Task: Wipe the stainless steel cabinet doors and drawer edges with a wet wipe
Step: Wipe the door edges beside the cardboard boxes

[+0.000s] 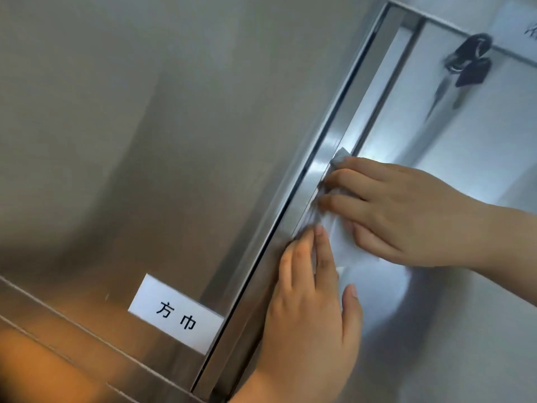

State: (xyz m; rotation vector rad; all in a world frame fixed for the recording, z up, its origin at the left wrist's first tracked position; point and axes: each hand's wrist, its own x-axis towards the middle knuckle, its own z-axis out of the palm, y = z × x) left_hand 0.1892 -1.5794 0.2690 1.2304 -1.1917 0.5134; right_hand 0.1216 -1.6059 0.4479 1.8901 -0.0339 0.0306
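1. Left door (145, 141): brushed steel, fills the left of the view. 1 white label (175, 314) with 2 black characters is stuck near its lower right corner.

2. Seam (319, 135): a dark gap between the 2 doors, with folded steel on each side.

3. Right door (465, 315): steel, glossier. 1 bunch of keys (470, 59) with black heads hangs at its upper part, blurred.

4. Wipe (345, 242): white and crumpled, lying on the right door's folded edge just beside the seam, about midway along it. 1 corner pokes out above my top finger.

5. My right hand (412, 213): enters from the right, back toward me. Its fingers (357, 175) are slightly spread and bent over the wipe, pressing it to the edge. The thumb pinches the wipe's lower part from beneath.

6. My left hand (308, 321): enters from below, back toward me. Its fingers (302, 257) are straight and pressed together, flat along the same edge, with the tips touching the wipe's lower end. The thumb stands off to the side on the door face. This hand holds nothing.
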